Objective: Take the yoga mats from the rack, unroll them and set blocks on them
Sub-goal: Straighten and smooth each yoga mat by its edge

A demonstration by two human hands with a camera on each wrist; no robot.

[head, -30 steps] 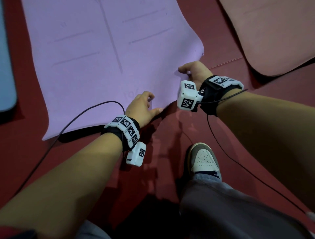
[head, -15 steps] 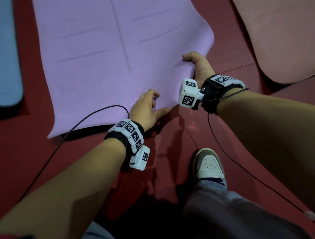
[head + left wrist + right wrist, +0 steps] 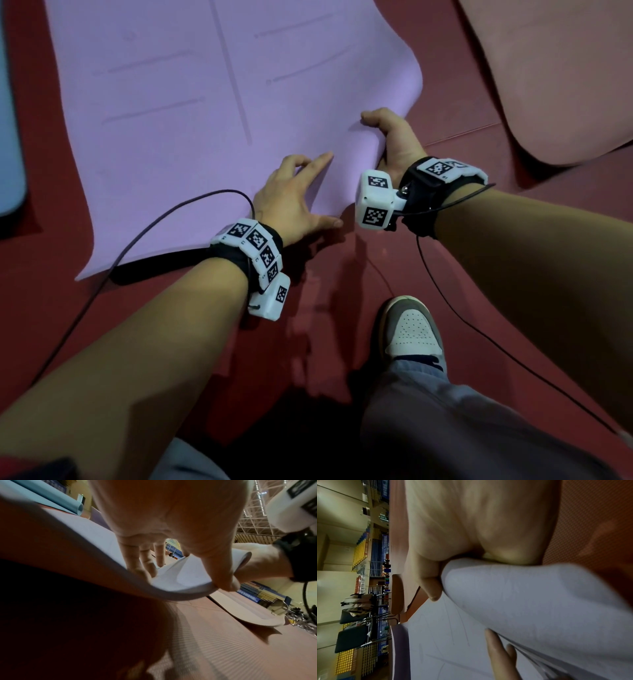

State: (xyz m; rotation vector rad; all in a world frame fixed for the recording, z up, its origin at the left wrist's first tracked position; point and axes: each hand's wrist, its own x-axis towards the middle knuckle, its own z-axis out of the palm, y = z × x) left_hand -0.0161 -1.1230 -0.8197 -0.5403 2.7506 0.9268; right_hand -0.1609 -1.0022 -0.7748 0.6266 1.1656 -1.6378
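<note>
We see the purple mat (image 3: 205,120) running lengthwise away from us. Our left hand (image 3: 291,202) pinches its near edge, thumb under and fingers on top. Our right hand (image 3: 394,144), beside it, grips the curled near-right corner.

Black wrist straps (image 3: 423,192) carry white marker-tagged camera blocks (image 3: 375,200), black cables (image 3: 479,329), grey-white sneaker (image 3: 411,329).

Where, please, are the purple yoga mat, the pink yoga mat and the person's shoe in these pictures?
purple yoga mat (image 3: 178,154): head view, on its flat printed top surface.
pink yoga mat (image 3: 555,78): head view, on its flat top at upper right.
shoe (image 3: 412,330): head view, on the white perforated toe.
</note>
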